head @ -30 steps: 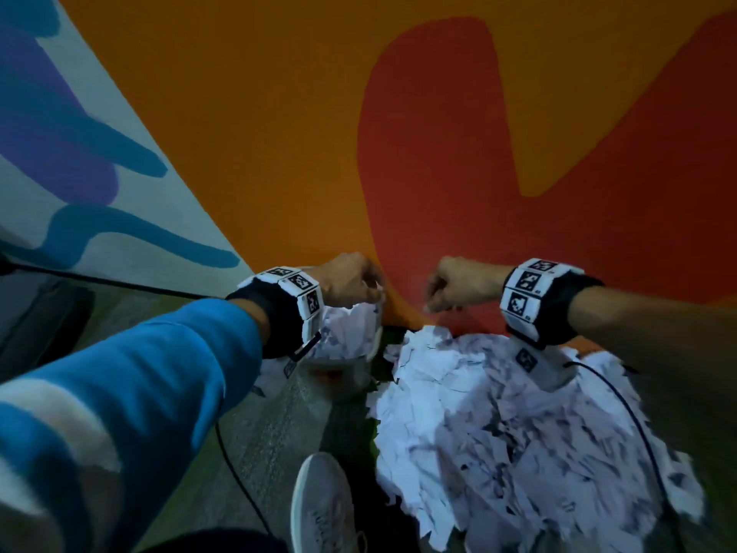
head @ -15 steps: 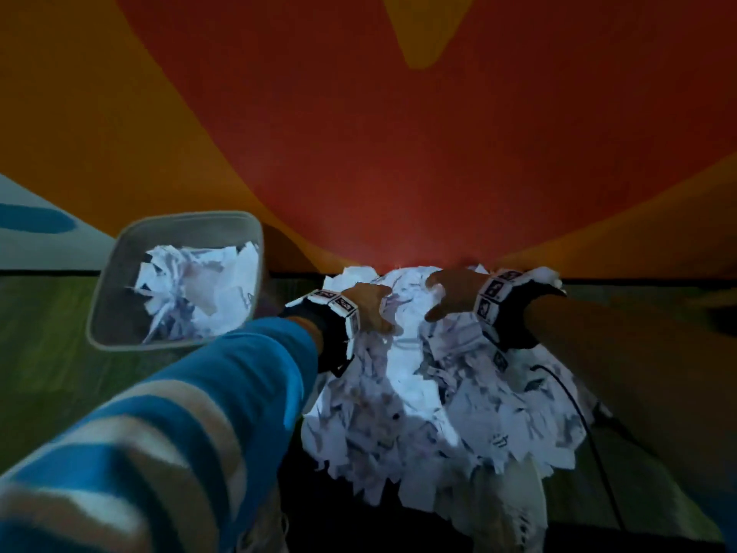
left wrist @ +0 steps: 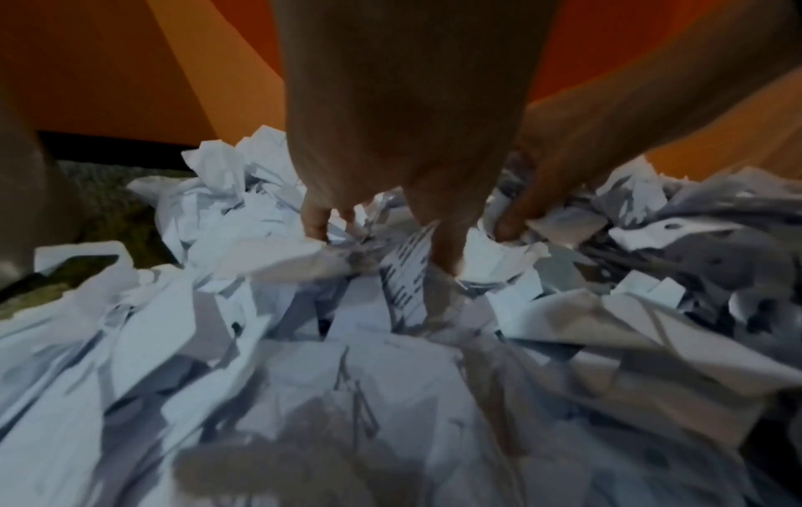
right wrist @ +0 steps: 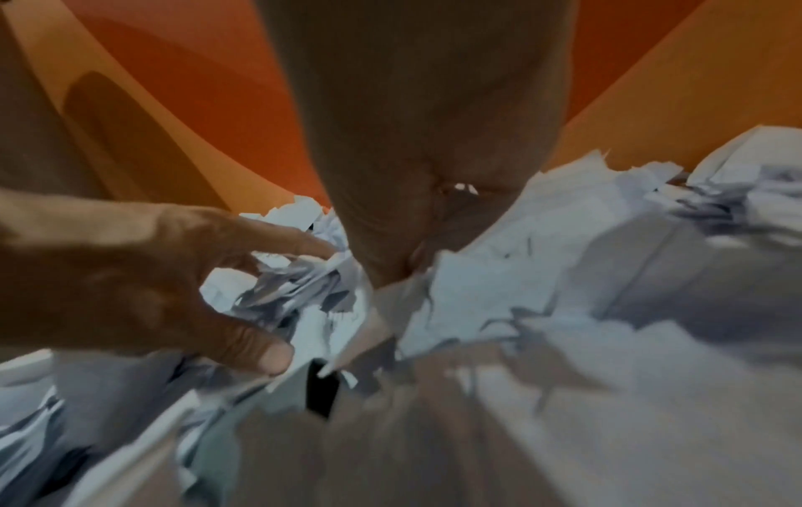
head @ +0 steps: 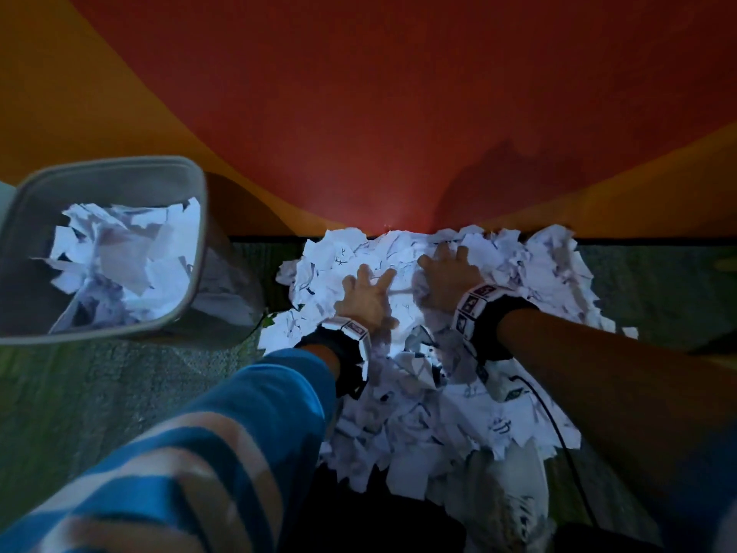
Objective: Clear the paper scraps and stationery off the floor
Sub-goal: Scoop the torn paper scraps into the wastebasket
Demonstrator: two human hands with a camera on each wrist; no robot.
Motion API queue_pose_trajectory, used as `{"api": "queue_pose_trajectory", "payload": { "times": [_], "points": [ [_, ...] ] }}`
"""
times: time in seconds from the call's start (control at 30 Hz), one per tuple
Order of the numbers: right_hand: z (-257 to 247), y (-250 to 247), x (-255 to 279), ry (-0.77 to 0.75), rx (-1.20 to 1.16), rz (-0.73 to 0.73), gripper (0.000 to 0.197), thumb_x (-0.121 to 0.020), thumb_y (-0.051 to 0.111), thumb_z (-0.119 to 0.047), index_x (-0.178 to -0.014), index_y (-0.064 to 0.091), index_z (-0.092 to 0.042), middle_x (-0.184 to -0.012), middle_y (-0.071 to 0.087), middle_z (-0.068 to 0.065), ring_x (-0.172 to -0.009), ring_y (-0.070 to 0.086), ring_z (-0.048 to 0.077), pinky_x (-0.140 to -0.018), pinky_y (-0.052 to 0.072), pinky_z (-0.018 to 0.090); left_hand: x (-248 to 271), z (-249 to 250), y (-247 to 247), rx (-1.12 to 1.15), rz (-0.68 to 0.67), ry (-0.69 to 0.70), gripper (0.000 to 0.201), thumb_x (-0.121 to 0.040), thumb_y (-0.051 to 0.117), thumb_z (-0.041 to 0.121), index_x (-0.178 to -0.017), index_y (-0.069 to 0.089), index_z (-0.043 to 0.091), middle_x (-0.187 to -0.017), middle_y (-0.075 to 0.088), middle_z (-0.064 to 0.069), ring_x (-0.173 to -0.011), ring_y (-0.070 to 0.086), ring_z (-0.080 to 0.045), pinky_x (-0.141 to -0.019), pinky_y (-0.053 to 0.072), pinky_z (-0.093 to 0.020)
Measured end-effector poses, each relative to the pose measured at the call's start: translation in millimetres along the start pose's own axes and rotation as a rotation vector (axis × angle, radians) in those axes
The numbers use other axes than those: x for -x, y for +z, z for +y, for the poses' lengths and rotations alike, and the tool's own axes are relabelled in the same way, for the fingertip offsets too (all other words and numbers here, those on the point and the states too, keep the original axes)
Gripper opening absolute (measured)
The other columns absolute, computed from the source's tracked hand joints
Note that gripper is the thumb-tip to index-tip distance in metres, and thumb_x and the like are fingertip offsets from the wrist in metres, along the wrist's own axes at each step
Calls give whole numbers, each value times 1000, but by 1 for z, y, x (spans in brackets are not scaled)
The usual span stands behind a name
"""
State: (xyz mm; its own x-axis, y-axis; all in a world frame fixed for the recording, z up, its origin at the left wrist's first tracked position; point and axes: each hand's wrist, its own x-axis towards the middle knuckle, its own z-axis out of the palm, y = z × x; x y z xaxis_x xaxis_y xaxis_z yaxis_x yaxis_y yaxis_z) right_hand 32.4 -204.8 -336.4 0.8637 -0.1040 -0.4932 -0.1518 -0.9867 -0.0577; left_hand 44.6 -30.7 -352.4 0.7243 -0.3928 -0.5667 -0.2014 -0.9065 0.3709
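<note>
Left hand [head: 365, 299]: fingers spread, digging into the paper scraps [head: 418, 393].
Right hand [head: 448, 279]: fingers sunk in the same pile, grip unclear.
Bin [head: 119, 169]: far left, part-filled.

A heap of paper scraps [head: 430, 401] lies on the floor [head: 119, 393] against the far wall [head: 359, 113]. Both hands rest on the far part of the heap, side by side: the left hand [head: 365, 297] just left of the right hand [head: 448, 279]. A bin [head: 119, 173] stands on the floor left of the heap, near the wall, with more scraps [head: 123, 257] in it. A shoe [head: 506, 504] sits at the heap's near edge.
</note>
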Motion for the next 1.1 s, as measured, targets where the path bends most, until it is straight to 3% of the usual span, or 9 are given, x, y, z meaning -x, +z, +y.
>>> {"api": "queue_pose_trajectory", "payload": {
  "times": [0.1,0.27,0.4,0.5,0.6,0.7,0.83,1.0,1.1],
  "points": [
    [4,-16,-2,-18,-24,45,34,-91,56,-17,-125,55,-13,-131,47,17,-119,48,38,-91,46,43,3,-2,2,10,146,60,46,-92,59,9,-135,50,23,-137,37,-15,-123,41,-38,-97,47,-55],
    [14,-69,1,-66,-81,-7,9,-85,63,-11,-89,56,-13,-106,62,15,-101,61,32,-74,44,33,8,-6,-41,67,171,61,35,-85,62,3,-117,70,14,-117,61,-16,-104,63,-36,-93,53,-41],
    [14,-115,16,20,-232,25,26,-84,76,-19,-90,50,-17,-93,49,7,-93,54,25,-75,43,31,17,3,-93,63,245,68,23,-85,56,5,-100,73,9,-101,68,-13,-95,66,-32,-84,55,-41],
    [8,-158,40,0,-281,1,50,-79,82,-35,-66,37,-18,-71,36,2,-66,40,16,-52,27,26,37,11,-133,63,300,77,20,-86,66,17,-105,69,12,-105,68,-8,-93,65,-26,-79,54,-34],
    [1,-192,63,-23,-271,-5,35,-79,82,-32,-94,60,-10,-92,57,3,-80,53,19,-61,37,25,64,17,-173,133,368,103,24,-82,76,19,-104,69,11,-99,68,-5,-87,66,-21,-68,49,-24],
    [-14,-221,89,-65,-293,24,66,-78,83,-27,-132,54,-5,-94,58,5,-80,56,20,-60,44,28,103,16,-212,124,417,101,28,-80,79,22,-100,66,8,-100,66,-10,-87,65,-24,-69,47,-27],
    [-44,-258,112,-101,-315,59,66,-76,84,-36,-127,59,-3,-112,64,11,-98,61,25,-76,46,28,163,0,-260,110,488,80,24,-76,84,26,-81,64,14,-80,62,-6,-76,63,-21,-63,41,-26],
    [-94,-283,134,-187,-496,91,55,-74,85,-38,-106,66,3,-94,68,12,-90,66,29,-89,52,39,221,-51,-293,173,561,50,16,-79,77,21,-78,69,8,-76,69,-5,-70,65,-21,-55,42,-28],
    [-136,-279,133,-239,-599,103,66,-72,85,-44,-119,65,-2,-125,65,14,-110,63,28,-92,50,37,244,-86,-297,247,619,34,6,-83,74,15,-87,76,11,-78,72,-7,-64,61,-15,-53,44,-24]
  ]
}}
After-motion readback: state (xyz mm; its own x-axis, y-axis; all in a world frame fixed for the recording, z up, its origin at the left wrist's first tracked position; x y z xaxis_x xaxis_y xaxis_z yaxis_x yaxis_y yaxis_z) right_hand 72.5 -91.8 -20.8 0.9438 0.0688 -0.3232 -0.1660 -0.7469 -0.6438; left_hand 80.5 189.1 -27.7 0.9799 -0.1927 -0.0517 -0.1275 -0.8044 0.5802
